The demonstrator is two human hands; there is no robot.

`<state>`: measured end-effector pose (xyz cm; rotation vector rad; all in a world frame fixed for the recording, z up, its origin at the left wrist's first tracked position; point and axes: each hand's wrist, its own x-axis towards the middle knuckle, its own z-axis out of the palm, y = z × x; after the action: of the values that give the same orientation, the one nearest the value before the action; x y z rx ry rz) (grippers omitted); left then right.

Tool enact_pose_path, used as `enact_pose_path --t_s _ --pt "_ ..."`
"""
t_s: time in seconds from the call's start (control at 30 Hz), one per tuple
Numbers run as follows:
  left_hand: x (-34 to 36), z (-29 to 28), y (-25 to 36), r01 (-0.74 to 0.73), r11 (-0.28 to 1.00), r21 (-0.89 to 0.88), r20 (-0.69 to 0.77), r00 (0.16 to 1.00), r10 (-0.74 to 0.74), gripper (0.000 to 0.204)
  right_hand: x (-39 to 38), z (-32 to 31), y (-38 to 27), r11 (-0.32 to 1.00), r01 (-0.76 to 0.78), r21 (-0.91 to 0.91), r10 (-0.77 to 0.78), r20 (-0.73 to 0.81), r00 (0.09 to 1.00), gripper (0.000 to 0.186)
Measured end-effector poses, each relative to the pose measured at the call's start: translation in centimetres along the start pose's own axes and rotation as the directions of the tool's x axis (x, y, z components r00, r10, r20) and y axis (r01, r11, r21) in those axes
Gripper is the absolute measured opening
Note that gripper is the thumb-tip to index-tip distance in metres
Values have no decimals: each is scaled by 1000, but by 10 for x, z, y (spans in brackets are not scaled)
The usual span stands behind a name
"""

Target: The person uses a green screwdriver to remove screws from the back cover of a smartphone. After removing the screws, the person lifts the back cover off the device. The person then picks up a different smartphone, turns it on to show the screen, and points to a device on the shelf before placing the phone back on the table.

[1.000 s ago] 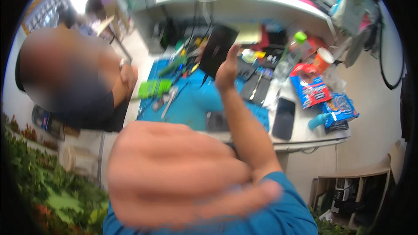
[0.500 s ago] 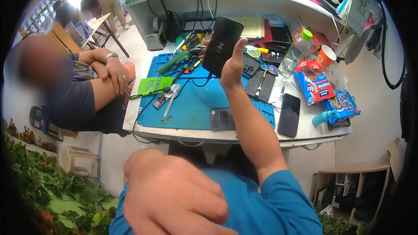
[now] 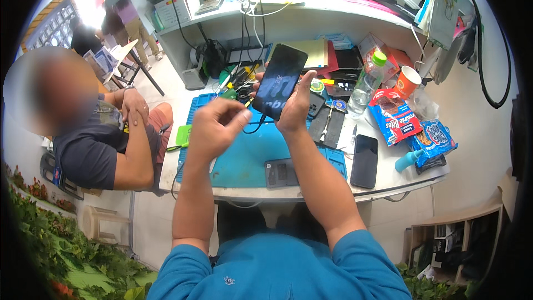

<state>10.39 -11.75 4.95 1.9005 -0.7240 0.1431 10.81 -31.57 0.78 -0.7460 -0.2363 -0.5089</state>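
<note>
My right hand (image 3: 293, 103) grips a black smartphone (image 3: 282, 80) by its edges, tilted above the mat. Its dark screen carries reflections, and a black cable (image 3: 255, 129) runs from its lower end. To the left of the phone, my left hand (image 3: 216, 128) hovers with loosely bent fingers, thumb and forefinger apart, holding nothing that I can see. Below them lies a blue repair mat (image 3: 239, 161) with a grey phone part (image 3: 281, 173) at its front edge. A second black smartphone (image 3: 365, 161) lies on the white table to the right.
Tools and cables crowd the mat's far left. At the right stand a green-capped bottle (image 3: 367, 80), an orange paper cup (image 3: 408, 81), snack packets (image 3: 393, 118) and a teal squeeze bottle (image 3: 408, 160). A seated person (image 3: 100, 150) is at the left. A shelf (image 3: 311, 10) overhangs the back.
My left hand has moved from close to my body up and forward to beside the phone. The right hand still holds the phone, whose screen no longer shows the lit display clearly.
</note>
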Motion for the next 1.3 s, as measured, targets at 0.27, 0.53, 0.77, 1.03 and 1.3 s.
enact_pose_path --t_s 0.27,0.53,0.77,1.03,1.3 --pt "-5 62 -22 -264 945 191 -177 938 297 20 2 -9 3 999 -2 52 2 -5 1000 108" --pt "-9 66 -29 -322 918 232 -212 904 371 17 0 -6 1 996 1 89 -1 -5 1000 108" --pt "-12 68 -35 -322 923 212 -231 901 367 16 -1 -6 2 990 -45 135 45 5 999 113" --pt "-13 67 -35 -361 908 211 -275 870 410 17 0 -9 3 974 -89 209 71 90 993 115" --pt "-13 69 -39 -384 899 211 -280 857 432 16 0 -13 4 979 -107 175 80 155 985 118"
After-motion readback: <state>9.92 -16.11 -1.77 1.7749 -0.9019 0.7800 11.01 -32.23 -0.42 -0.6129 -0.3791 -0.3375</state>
